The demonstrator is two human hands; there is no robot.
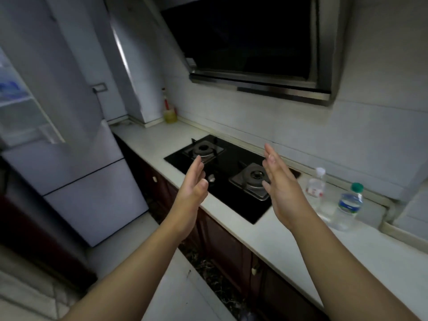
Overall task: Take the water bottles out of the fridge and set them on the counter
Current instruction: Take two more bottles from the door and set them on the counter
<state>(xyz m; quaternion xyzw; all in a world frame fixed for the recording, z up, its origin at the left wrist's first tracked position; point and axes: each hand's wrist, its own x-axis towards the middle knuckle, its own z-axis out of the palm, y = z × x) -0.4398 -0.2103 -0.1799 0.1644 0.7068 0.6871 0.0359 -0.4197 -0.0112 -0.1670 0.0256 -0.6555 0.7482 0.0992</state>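
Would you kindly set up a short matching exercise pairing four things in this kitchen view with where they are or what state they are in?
Things:
1. green-capped bottle
2. yellow bottle
3. left hand
4. hob

Places or states:
A. set into the counter, below the hood
B. open, holding nothing
C. back corner of the counter, by the wall
D. counter, right of the hob, beside a white-capped bottle

Pairs: 1-D, 2-C, 3-B, 4-A
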